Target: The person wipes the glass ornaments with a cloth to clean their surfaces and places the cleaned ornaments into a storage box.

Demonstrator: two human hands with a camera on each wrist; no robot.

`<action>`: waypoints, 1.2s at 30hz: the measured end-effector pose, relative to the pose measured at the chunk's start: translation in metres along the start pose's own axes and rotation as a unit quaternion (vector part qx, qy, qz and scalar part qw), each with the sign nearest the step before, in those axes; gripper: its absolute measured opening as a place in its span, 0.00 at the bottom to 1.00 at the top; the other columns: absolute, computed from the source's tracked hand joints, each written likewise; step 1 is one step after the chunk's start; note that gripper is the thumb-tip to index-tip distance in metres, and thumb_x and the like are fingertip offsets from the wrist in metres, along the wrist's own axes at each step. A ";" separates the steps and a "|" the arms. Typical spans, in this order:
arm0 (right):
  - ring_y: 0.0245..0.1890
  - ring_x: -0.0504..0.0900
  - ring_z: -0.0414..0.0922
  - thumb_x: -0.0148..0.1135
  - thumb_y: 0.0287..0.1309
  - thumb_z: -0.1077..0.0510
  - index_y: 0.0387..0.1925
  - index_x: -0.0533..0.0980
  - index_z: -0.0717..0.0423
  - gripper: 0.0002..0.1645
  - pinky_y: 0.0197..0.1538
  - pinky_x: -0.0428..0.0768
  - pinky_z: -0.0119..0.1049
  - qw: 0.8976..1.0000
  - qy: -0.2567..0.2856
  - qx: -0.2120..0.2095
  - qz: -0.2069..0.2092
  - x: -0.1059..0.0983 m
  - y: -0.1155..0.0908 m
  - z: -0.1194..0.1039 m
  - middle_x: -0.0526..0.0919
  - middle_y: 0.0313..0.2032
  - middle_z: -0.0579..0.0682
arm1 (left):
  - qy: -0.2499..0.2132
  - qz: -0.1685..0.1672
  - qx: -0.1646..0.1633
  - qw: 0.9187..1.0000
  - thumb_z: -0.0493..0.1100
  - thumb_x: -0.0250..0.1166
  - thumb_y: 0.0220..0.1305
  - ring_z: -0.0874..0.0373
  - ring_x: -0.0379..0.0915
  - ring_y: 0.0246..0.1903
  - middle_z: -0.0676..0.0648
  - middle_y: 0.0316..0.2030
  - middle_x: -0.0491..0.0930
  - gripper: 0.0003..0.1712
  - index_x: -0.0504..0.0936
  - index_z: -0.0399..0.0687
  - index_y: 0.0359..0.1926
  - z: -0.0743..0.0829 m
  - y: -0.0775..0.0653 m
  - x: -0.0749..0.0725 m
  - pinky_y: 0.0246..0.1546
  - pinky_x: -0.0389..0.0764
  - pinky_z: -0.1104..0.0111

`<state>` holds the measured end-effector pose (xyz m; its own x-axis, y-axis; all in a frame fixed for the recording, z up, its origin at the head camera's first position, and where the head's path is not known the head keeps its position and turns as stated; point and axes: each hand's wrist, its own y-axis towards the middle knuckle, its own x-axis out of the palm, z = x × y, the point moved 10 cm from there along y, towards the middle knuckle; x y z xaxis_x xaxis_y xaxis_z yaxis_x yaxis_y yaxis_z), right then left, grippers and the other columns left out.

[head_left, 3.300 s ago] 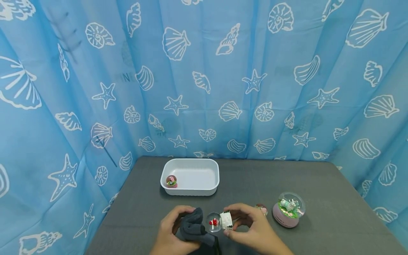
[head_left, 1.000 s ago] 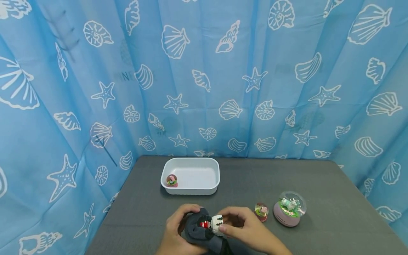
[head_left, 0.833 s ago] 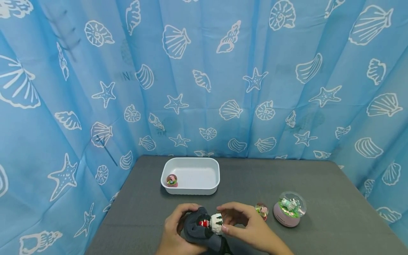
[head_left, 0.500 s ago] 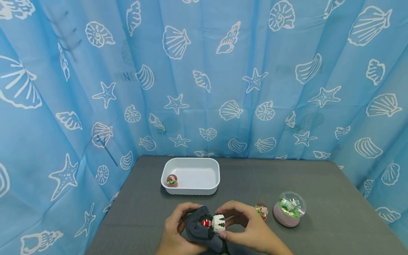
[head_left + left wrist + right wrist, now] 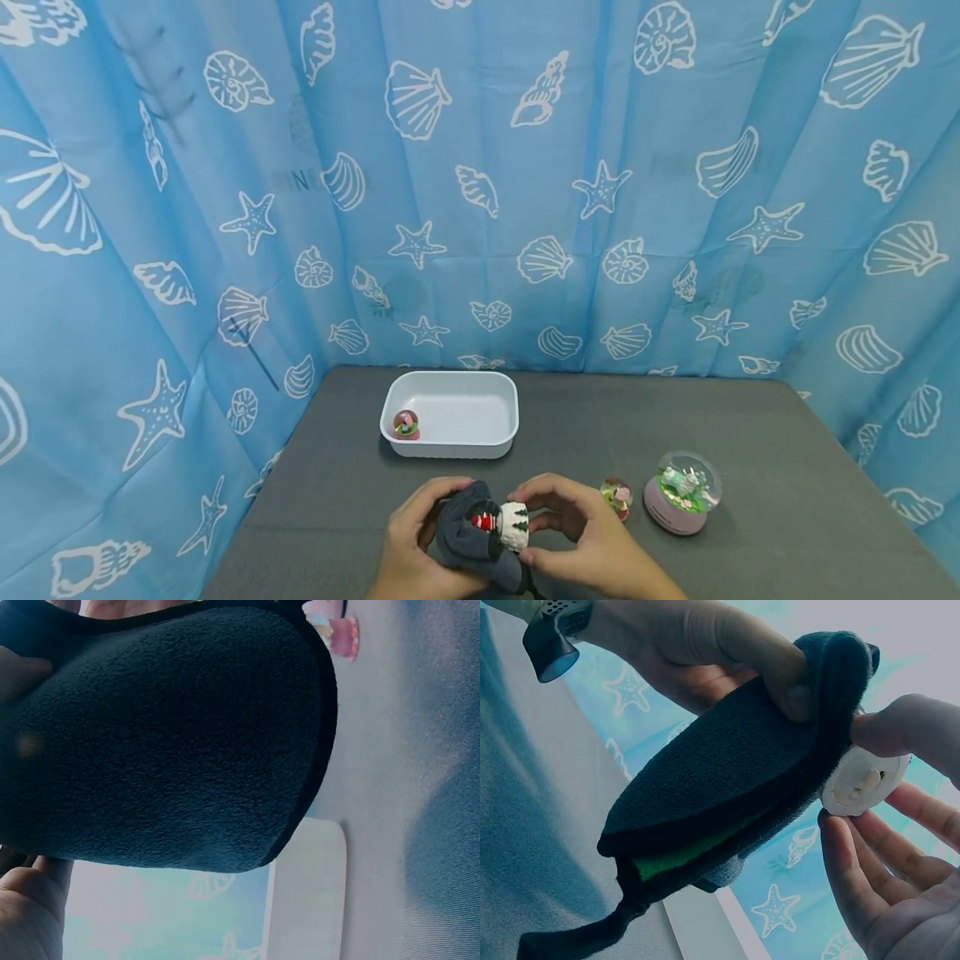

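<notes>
My left hand (image 5: 420, 542) grips a dark grey fleece cloth (image 5: 461, 533) with black edging, folded around the glass dome of a small snow globe (image 5: 513, 526). A red figure shows inside the dome, and dark green trees stand out on the white base. With thumb and fingertips, my right hand (image 5: 581, 529) holds that base, the globe lying on its side. In the right wrist view the underside of the white base (image 5: 862, 784) faces the camera, and the cloth (image 5: 712, 772) shows a green patch inside and a hanging strap. The cloth (image 5: 165, 742) fills much of the left wrist view.
A white tray (image 5: 483, 451) stands at the back of the grey table (image 5: 300, 500), with a small pink-based snow globe (image 5: 406, 425) in its left corner. Beside my right hand are another small globe (image 5: 617, 497) and a large one on a pink base (image 5: 675, 510). A shell-patterned blue curtain (image 5: 480, 208) hangs behind.
At first the globe was held apart from the cloth; its dome now sits inside the folds. Over the last second the base has turned slightly in my right fingers.
</notes>
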<state>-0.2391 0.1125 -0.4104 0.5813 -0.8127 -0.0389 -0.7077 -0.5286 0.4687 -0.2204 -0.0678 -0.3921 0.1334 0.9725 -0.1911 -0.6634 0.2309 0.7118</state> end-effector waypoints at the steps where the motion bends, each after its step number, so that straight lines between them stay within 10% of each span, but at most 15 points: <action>1: 0.58 0.86 0.44 0.66 0.61 0.78 0.63 0.72 0.71 0.29 0.54 0.90 0.44 1.000 -0.004 0.000 0.002 0.000 0.000 0.000 0.78 0.58 0.71 | -0.001 0.001 0.001 1.000 0.27 0.85 0.42 0.52 0.85 0.54 0.36 0.57 0.83 0.48 0.76 0.35 0.67 0.000 0.000 0.000 0.56 0.88 0.66; 16: 0.53 0.88 0.40 0.65 0.64 0.76 0.64 0.76 0.66 0.28 0.47 0.91 0.41 0.999 -0.043 0.008 0.024 -0.003 0.001 -0.001 0.86 0.58 0.47 | 0.010 0.004 0.024 1.000 0.28 0.87 0.39 0.52 0.84 0.53 0.37 0.55 0.82 0.48 0.78 0.36 0.65 -0.002 0.001 0.001 0.56 0.87 0.69; 24: 0.48 0.89 0.40 0.61 0.67 0.76 0.64 0.77 0.71 0.25 0.44 0.91 0.40 0.999 -0.038 0.000 0.019 -0.004 0.003 -0.003 0.88 0.55 0.51 | 0.032 0.001 0.046 0.998 0.30 0.87 0.38 0.52 0.84 0.52 0.38 0.56 0.82 0.48 0.78 0.35 0.65 0.001 0.003 0.002 0.58 0.85 0.70; 36: 0.43 0.89 0.36 0.59 0.75 0.66 0.62 0.73 0.80 0.22 0.46 0.90 0.32 0.987 0.064 0.148 0.011 -0.003 0.002 0.021 0.89 0.51 0.45 | 0.052 -0.002 0.046 0.998 0.33 0.89 0.38 0.53 0.84 0.51 0.39 0.55 0.83 0.49 0.78 0.40 0.65 -0.001 0.002 0.005 0.59 0.84 0.72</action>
<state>-0.2509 0.1089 -0.4279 0.5976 -0.7969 0.0890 -0.7955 -0.5754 0.1899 -0.2219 -0.0628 -0.3927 0.0547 0.9642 -0.2594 -0.5924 0.2405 0.7689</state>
